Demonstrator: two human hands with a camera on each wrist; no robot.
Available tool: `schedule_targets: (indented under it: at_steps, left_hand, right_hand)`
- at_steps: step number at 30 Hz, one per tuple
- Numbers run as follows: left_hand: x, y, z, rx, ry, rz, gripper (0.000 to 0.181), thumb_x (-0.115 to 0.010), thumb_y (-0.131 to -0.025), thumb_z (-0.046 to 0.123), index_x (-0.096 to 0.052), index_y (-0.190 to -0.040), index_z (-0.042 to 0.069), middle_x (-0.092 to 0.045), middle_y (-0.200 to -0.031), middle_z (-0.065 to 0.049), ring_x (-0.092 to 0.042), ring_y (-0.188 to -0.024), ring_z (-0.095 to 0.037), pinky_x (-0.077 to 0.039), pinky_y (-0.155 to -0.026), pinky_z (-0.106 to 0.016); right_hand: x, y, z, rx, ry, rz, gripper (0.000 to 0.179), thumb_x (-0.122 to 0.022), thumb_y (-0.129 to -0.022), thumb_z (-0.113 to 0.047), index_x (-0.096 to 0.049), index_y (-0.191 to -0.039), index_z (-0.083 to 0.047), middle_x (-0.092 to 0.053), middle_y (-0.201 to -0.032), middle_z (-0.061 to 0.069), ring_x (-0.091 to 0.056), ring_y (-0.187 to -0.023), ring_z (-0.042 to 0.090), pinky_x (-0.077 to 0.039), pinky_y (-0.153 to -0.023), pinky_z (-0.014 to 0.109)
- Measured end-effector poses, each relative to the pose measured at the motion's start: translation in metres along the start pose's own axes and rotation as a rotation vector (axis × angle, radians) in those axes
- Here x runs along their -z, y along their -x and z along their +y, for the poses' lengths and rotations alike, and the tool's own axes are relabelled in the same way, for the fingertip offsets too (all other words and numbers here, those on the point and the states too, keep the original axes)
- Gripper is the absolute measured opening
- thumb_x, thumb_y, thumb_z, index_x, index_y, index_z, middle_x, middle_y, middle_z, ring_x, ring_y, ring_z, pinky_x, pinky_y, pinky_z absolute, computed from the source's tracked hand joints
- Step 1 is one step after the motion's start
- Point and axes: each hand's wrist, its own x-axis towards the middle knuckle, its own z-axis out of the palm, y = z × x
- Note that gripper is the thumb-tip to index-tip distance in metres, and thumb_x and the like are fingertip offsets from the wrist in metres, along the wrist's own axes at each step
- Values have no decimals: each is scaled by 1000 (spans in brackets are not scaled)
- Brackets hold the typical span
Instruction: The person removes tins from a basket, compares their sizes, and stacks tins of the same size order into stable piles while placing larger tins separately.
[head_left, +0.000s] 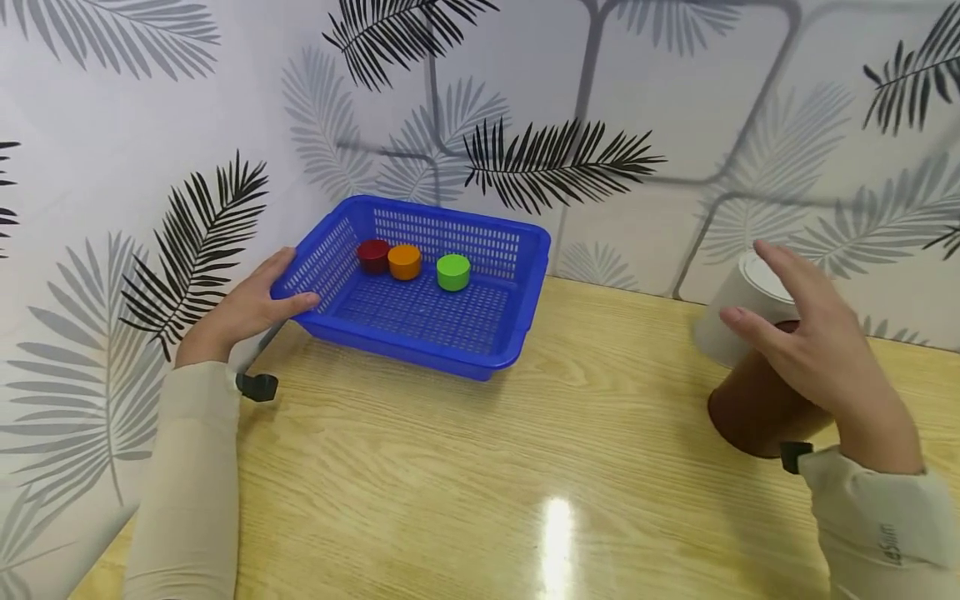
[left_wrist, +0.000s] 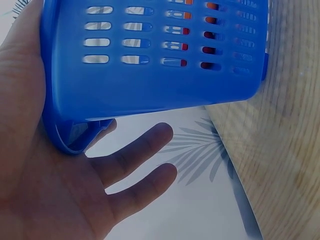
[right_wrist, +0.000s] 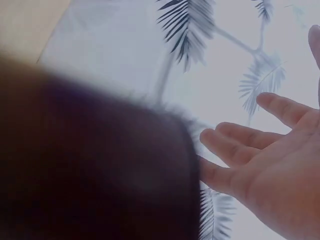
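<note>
Basket (head_left: 420, 321), blue with slotted sides, is located at the back left corner of the table (head_left: 450, 467), its left end reaching past the table's left edge. The left hand (head_left: 247, 304) grips the basket at that end: the thumb lies over the rim at the near left corner, and the rim sits in the crook of the hand. The left wrist view shows two fingers (left_wrist: 150, 180) of this hand extended beneath the rim, clear of it. Three small round pieces rest inside along the basket's back side: a dark red piece (head_left: 373, 257) toward the back left corner, an orange piece (head_left: 405, 262) just beside it, and a green piece (head_left: 453, 272) apart to the right. The right hand (head_left: 832, 358) is located at a brown container (head_left: 753, 408) on the right part of the table; its grip is empty, thumb and forefinger spread wide. Contact between that hand and the container cannot be determined; the right wrist view shows a dark, blurred form close to the lens. A white container (head_left: 727, 325) stands behind the brown one, near the table's back edge. A leaf-patterned wall (head_left: 525, 67) rises behind. Both arms wear beige sleeves (head_left: 180, 483).
</note>
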Motion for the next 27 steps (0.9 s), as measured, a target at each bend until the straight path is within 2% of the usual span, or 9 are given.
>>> schedule_targets:
  at_steps: [5, 9, 12, 14, 19, 24, 27]
  left_hand:
    - [3, -1, 2, 0, -13, 9, 104, -64, -95, 53, 3, -163, 14, 5, -169, -11, 1, -153, -36, -9, -117, -61]
    - [2, 0, 0, 3, 0, 13, 104, -65, -95, 52, 3, -163, 14, 6, -168, -12, 1, -153, -36, -8, -117, -62]
    - [-1, 2, -3, 5, 16, 12, 104, -65, -94, 51, 2, -164, 14, 5, -168, -13, 1, -152, -36, -8, -117, -62]
    - [3, -2, -1, -13, 18, 27, 104, -66, -94, 51, 2, -164, 13, 5, -168, -13, 0, -152, -37, -8, -117, -62]
    - [1, 0, -4, -41, 1, 43, 104, -66, -94, 51, 0, -163, 10, 3, -168, -17, -1, -152, -40, -9, -116, -65]
    - [-7, 5, -9, -59, -5, 51, 104, -67, -93, 49, -3, -162, 3, 0, -166, -23, -5, -150, -46, -12, -114, -68]
    - [-5, 3, -7, -69, -11, 68, 104, -67, -93, 49, -5, -162, 3, -1, -166, -24, -4, -149, -48, -12, -113, -69]
  right_hand:
    - [-12, -23, -20, 25, -75, 5, 73, -66, -99, -28, -29, -161, -15, -24, -164, 15, -15, -151, 35, -10, -117, 61]
    - [-26, -40, -37, 49, -150, 6, 71, -67, -99, -25, -32, -160, -12, -27, -163, 12, -20, -149, 31, -17, -116, 60]
    - [-40, -50, -49, 62, -206, -9, 70, -68, -99, -24, -34, -159, -11, -30, -162, 12, -26, -146, 33, -23, -114, 61]
    - [-47, -61, -58, 92, -224, 1, 67, -69, -98, -23, -38, -157, -9, -33, -160, 13, -31, -144, 36, -26, -113, 62]
    - [-69, -75, -74, 148, -228, -16, 59, -69, -98, -23, -47, -150, -5, -38, -157, 17, -38, -139, 41, -32, -109, 63]
    - [-99, -83, -82, 156, -198, -91, 58, -68, -99, -29, -48, -149, -5, -42, -154, 16, -38, -141, 38, -33, -110, 59]
    - [-113, -91, -88, 150, -192, -151, 61, -66, -99, -37, -47, -150, -7, -41, -155, 14, -34, -144, 36, -30, -111, 60]
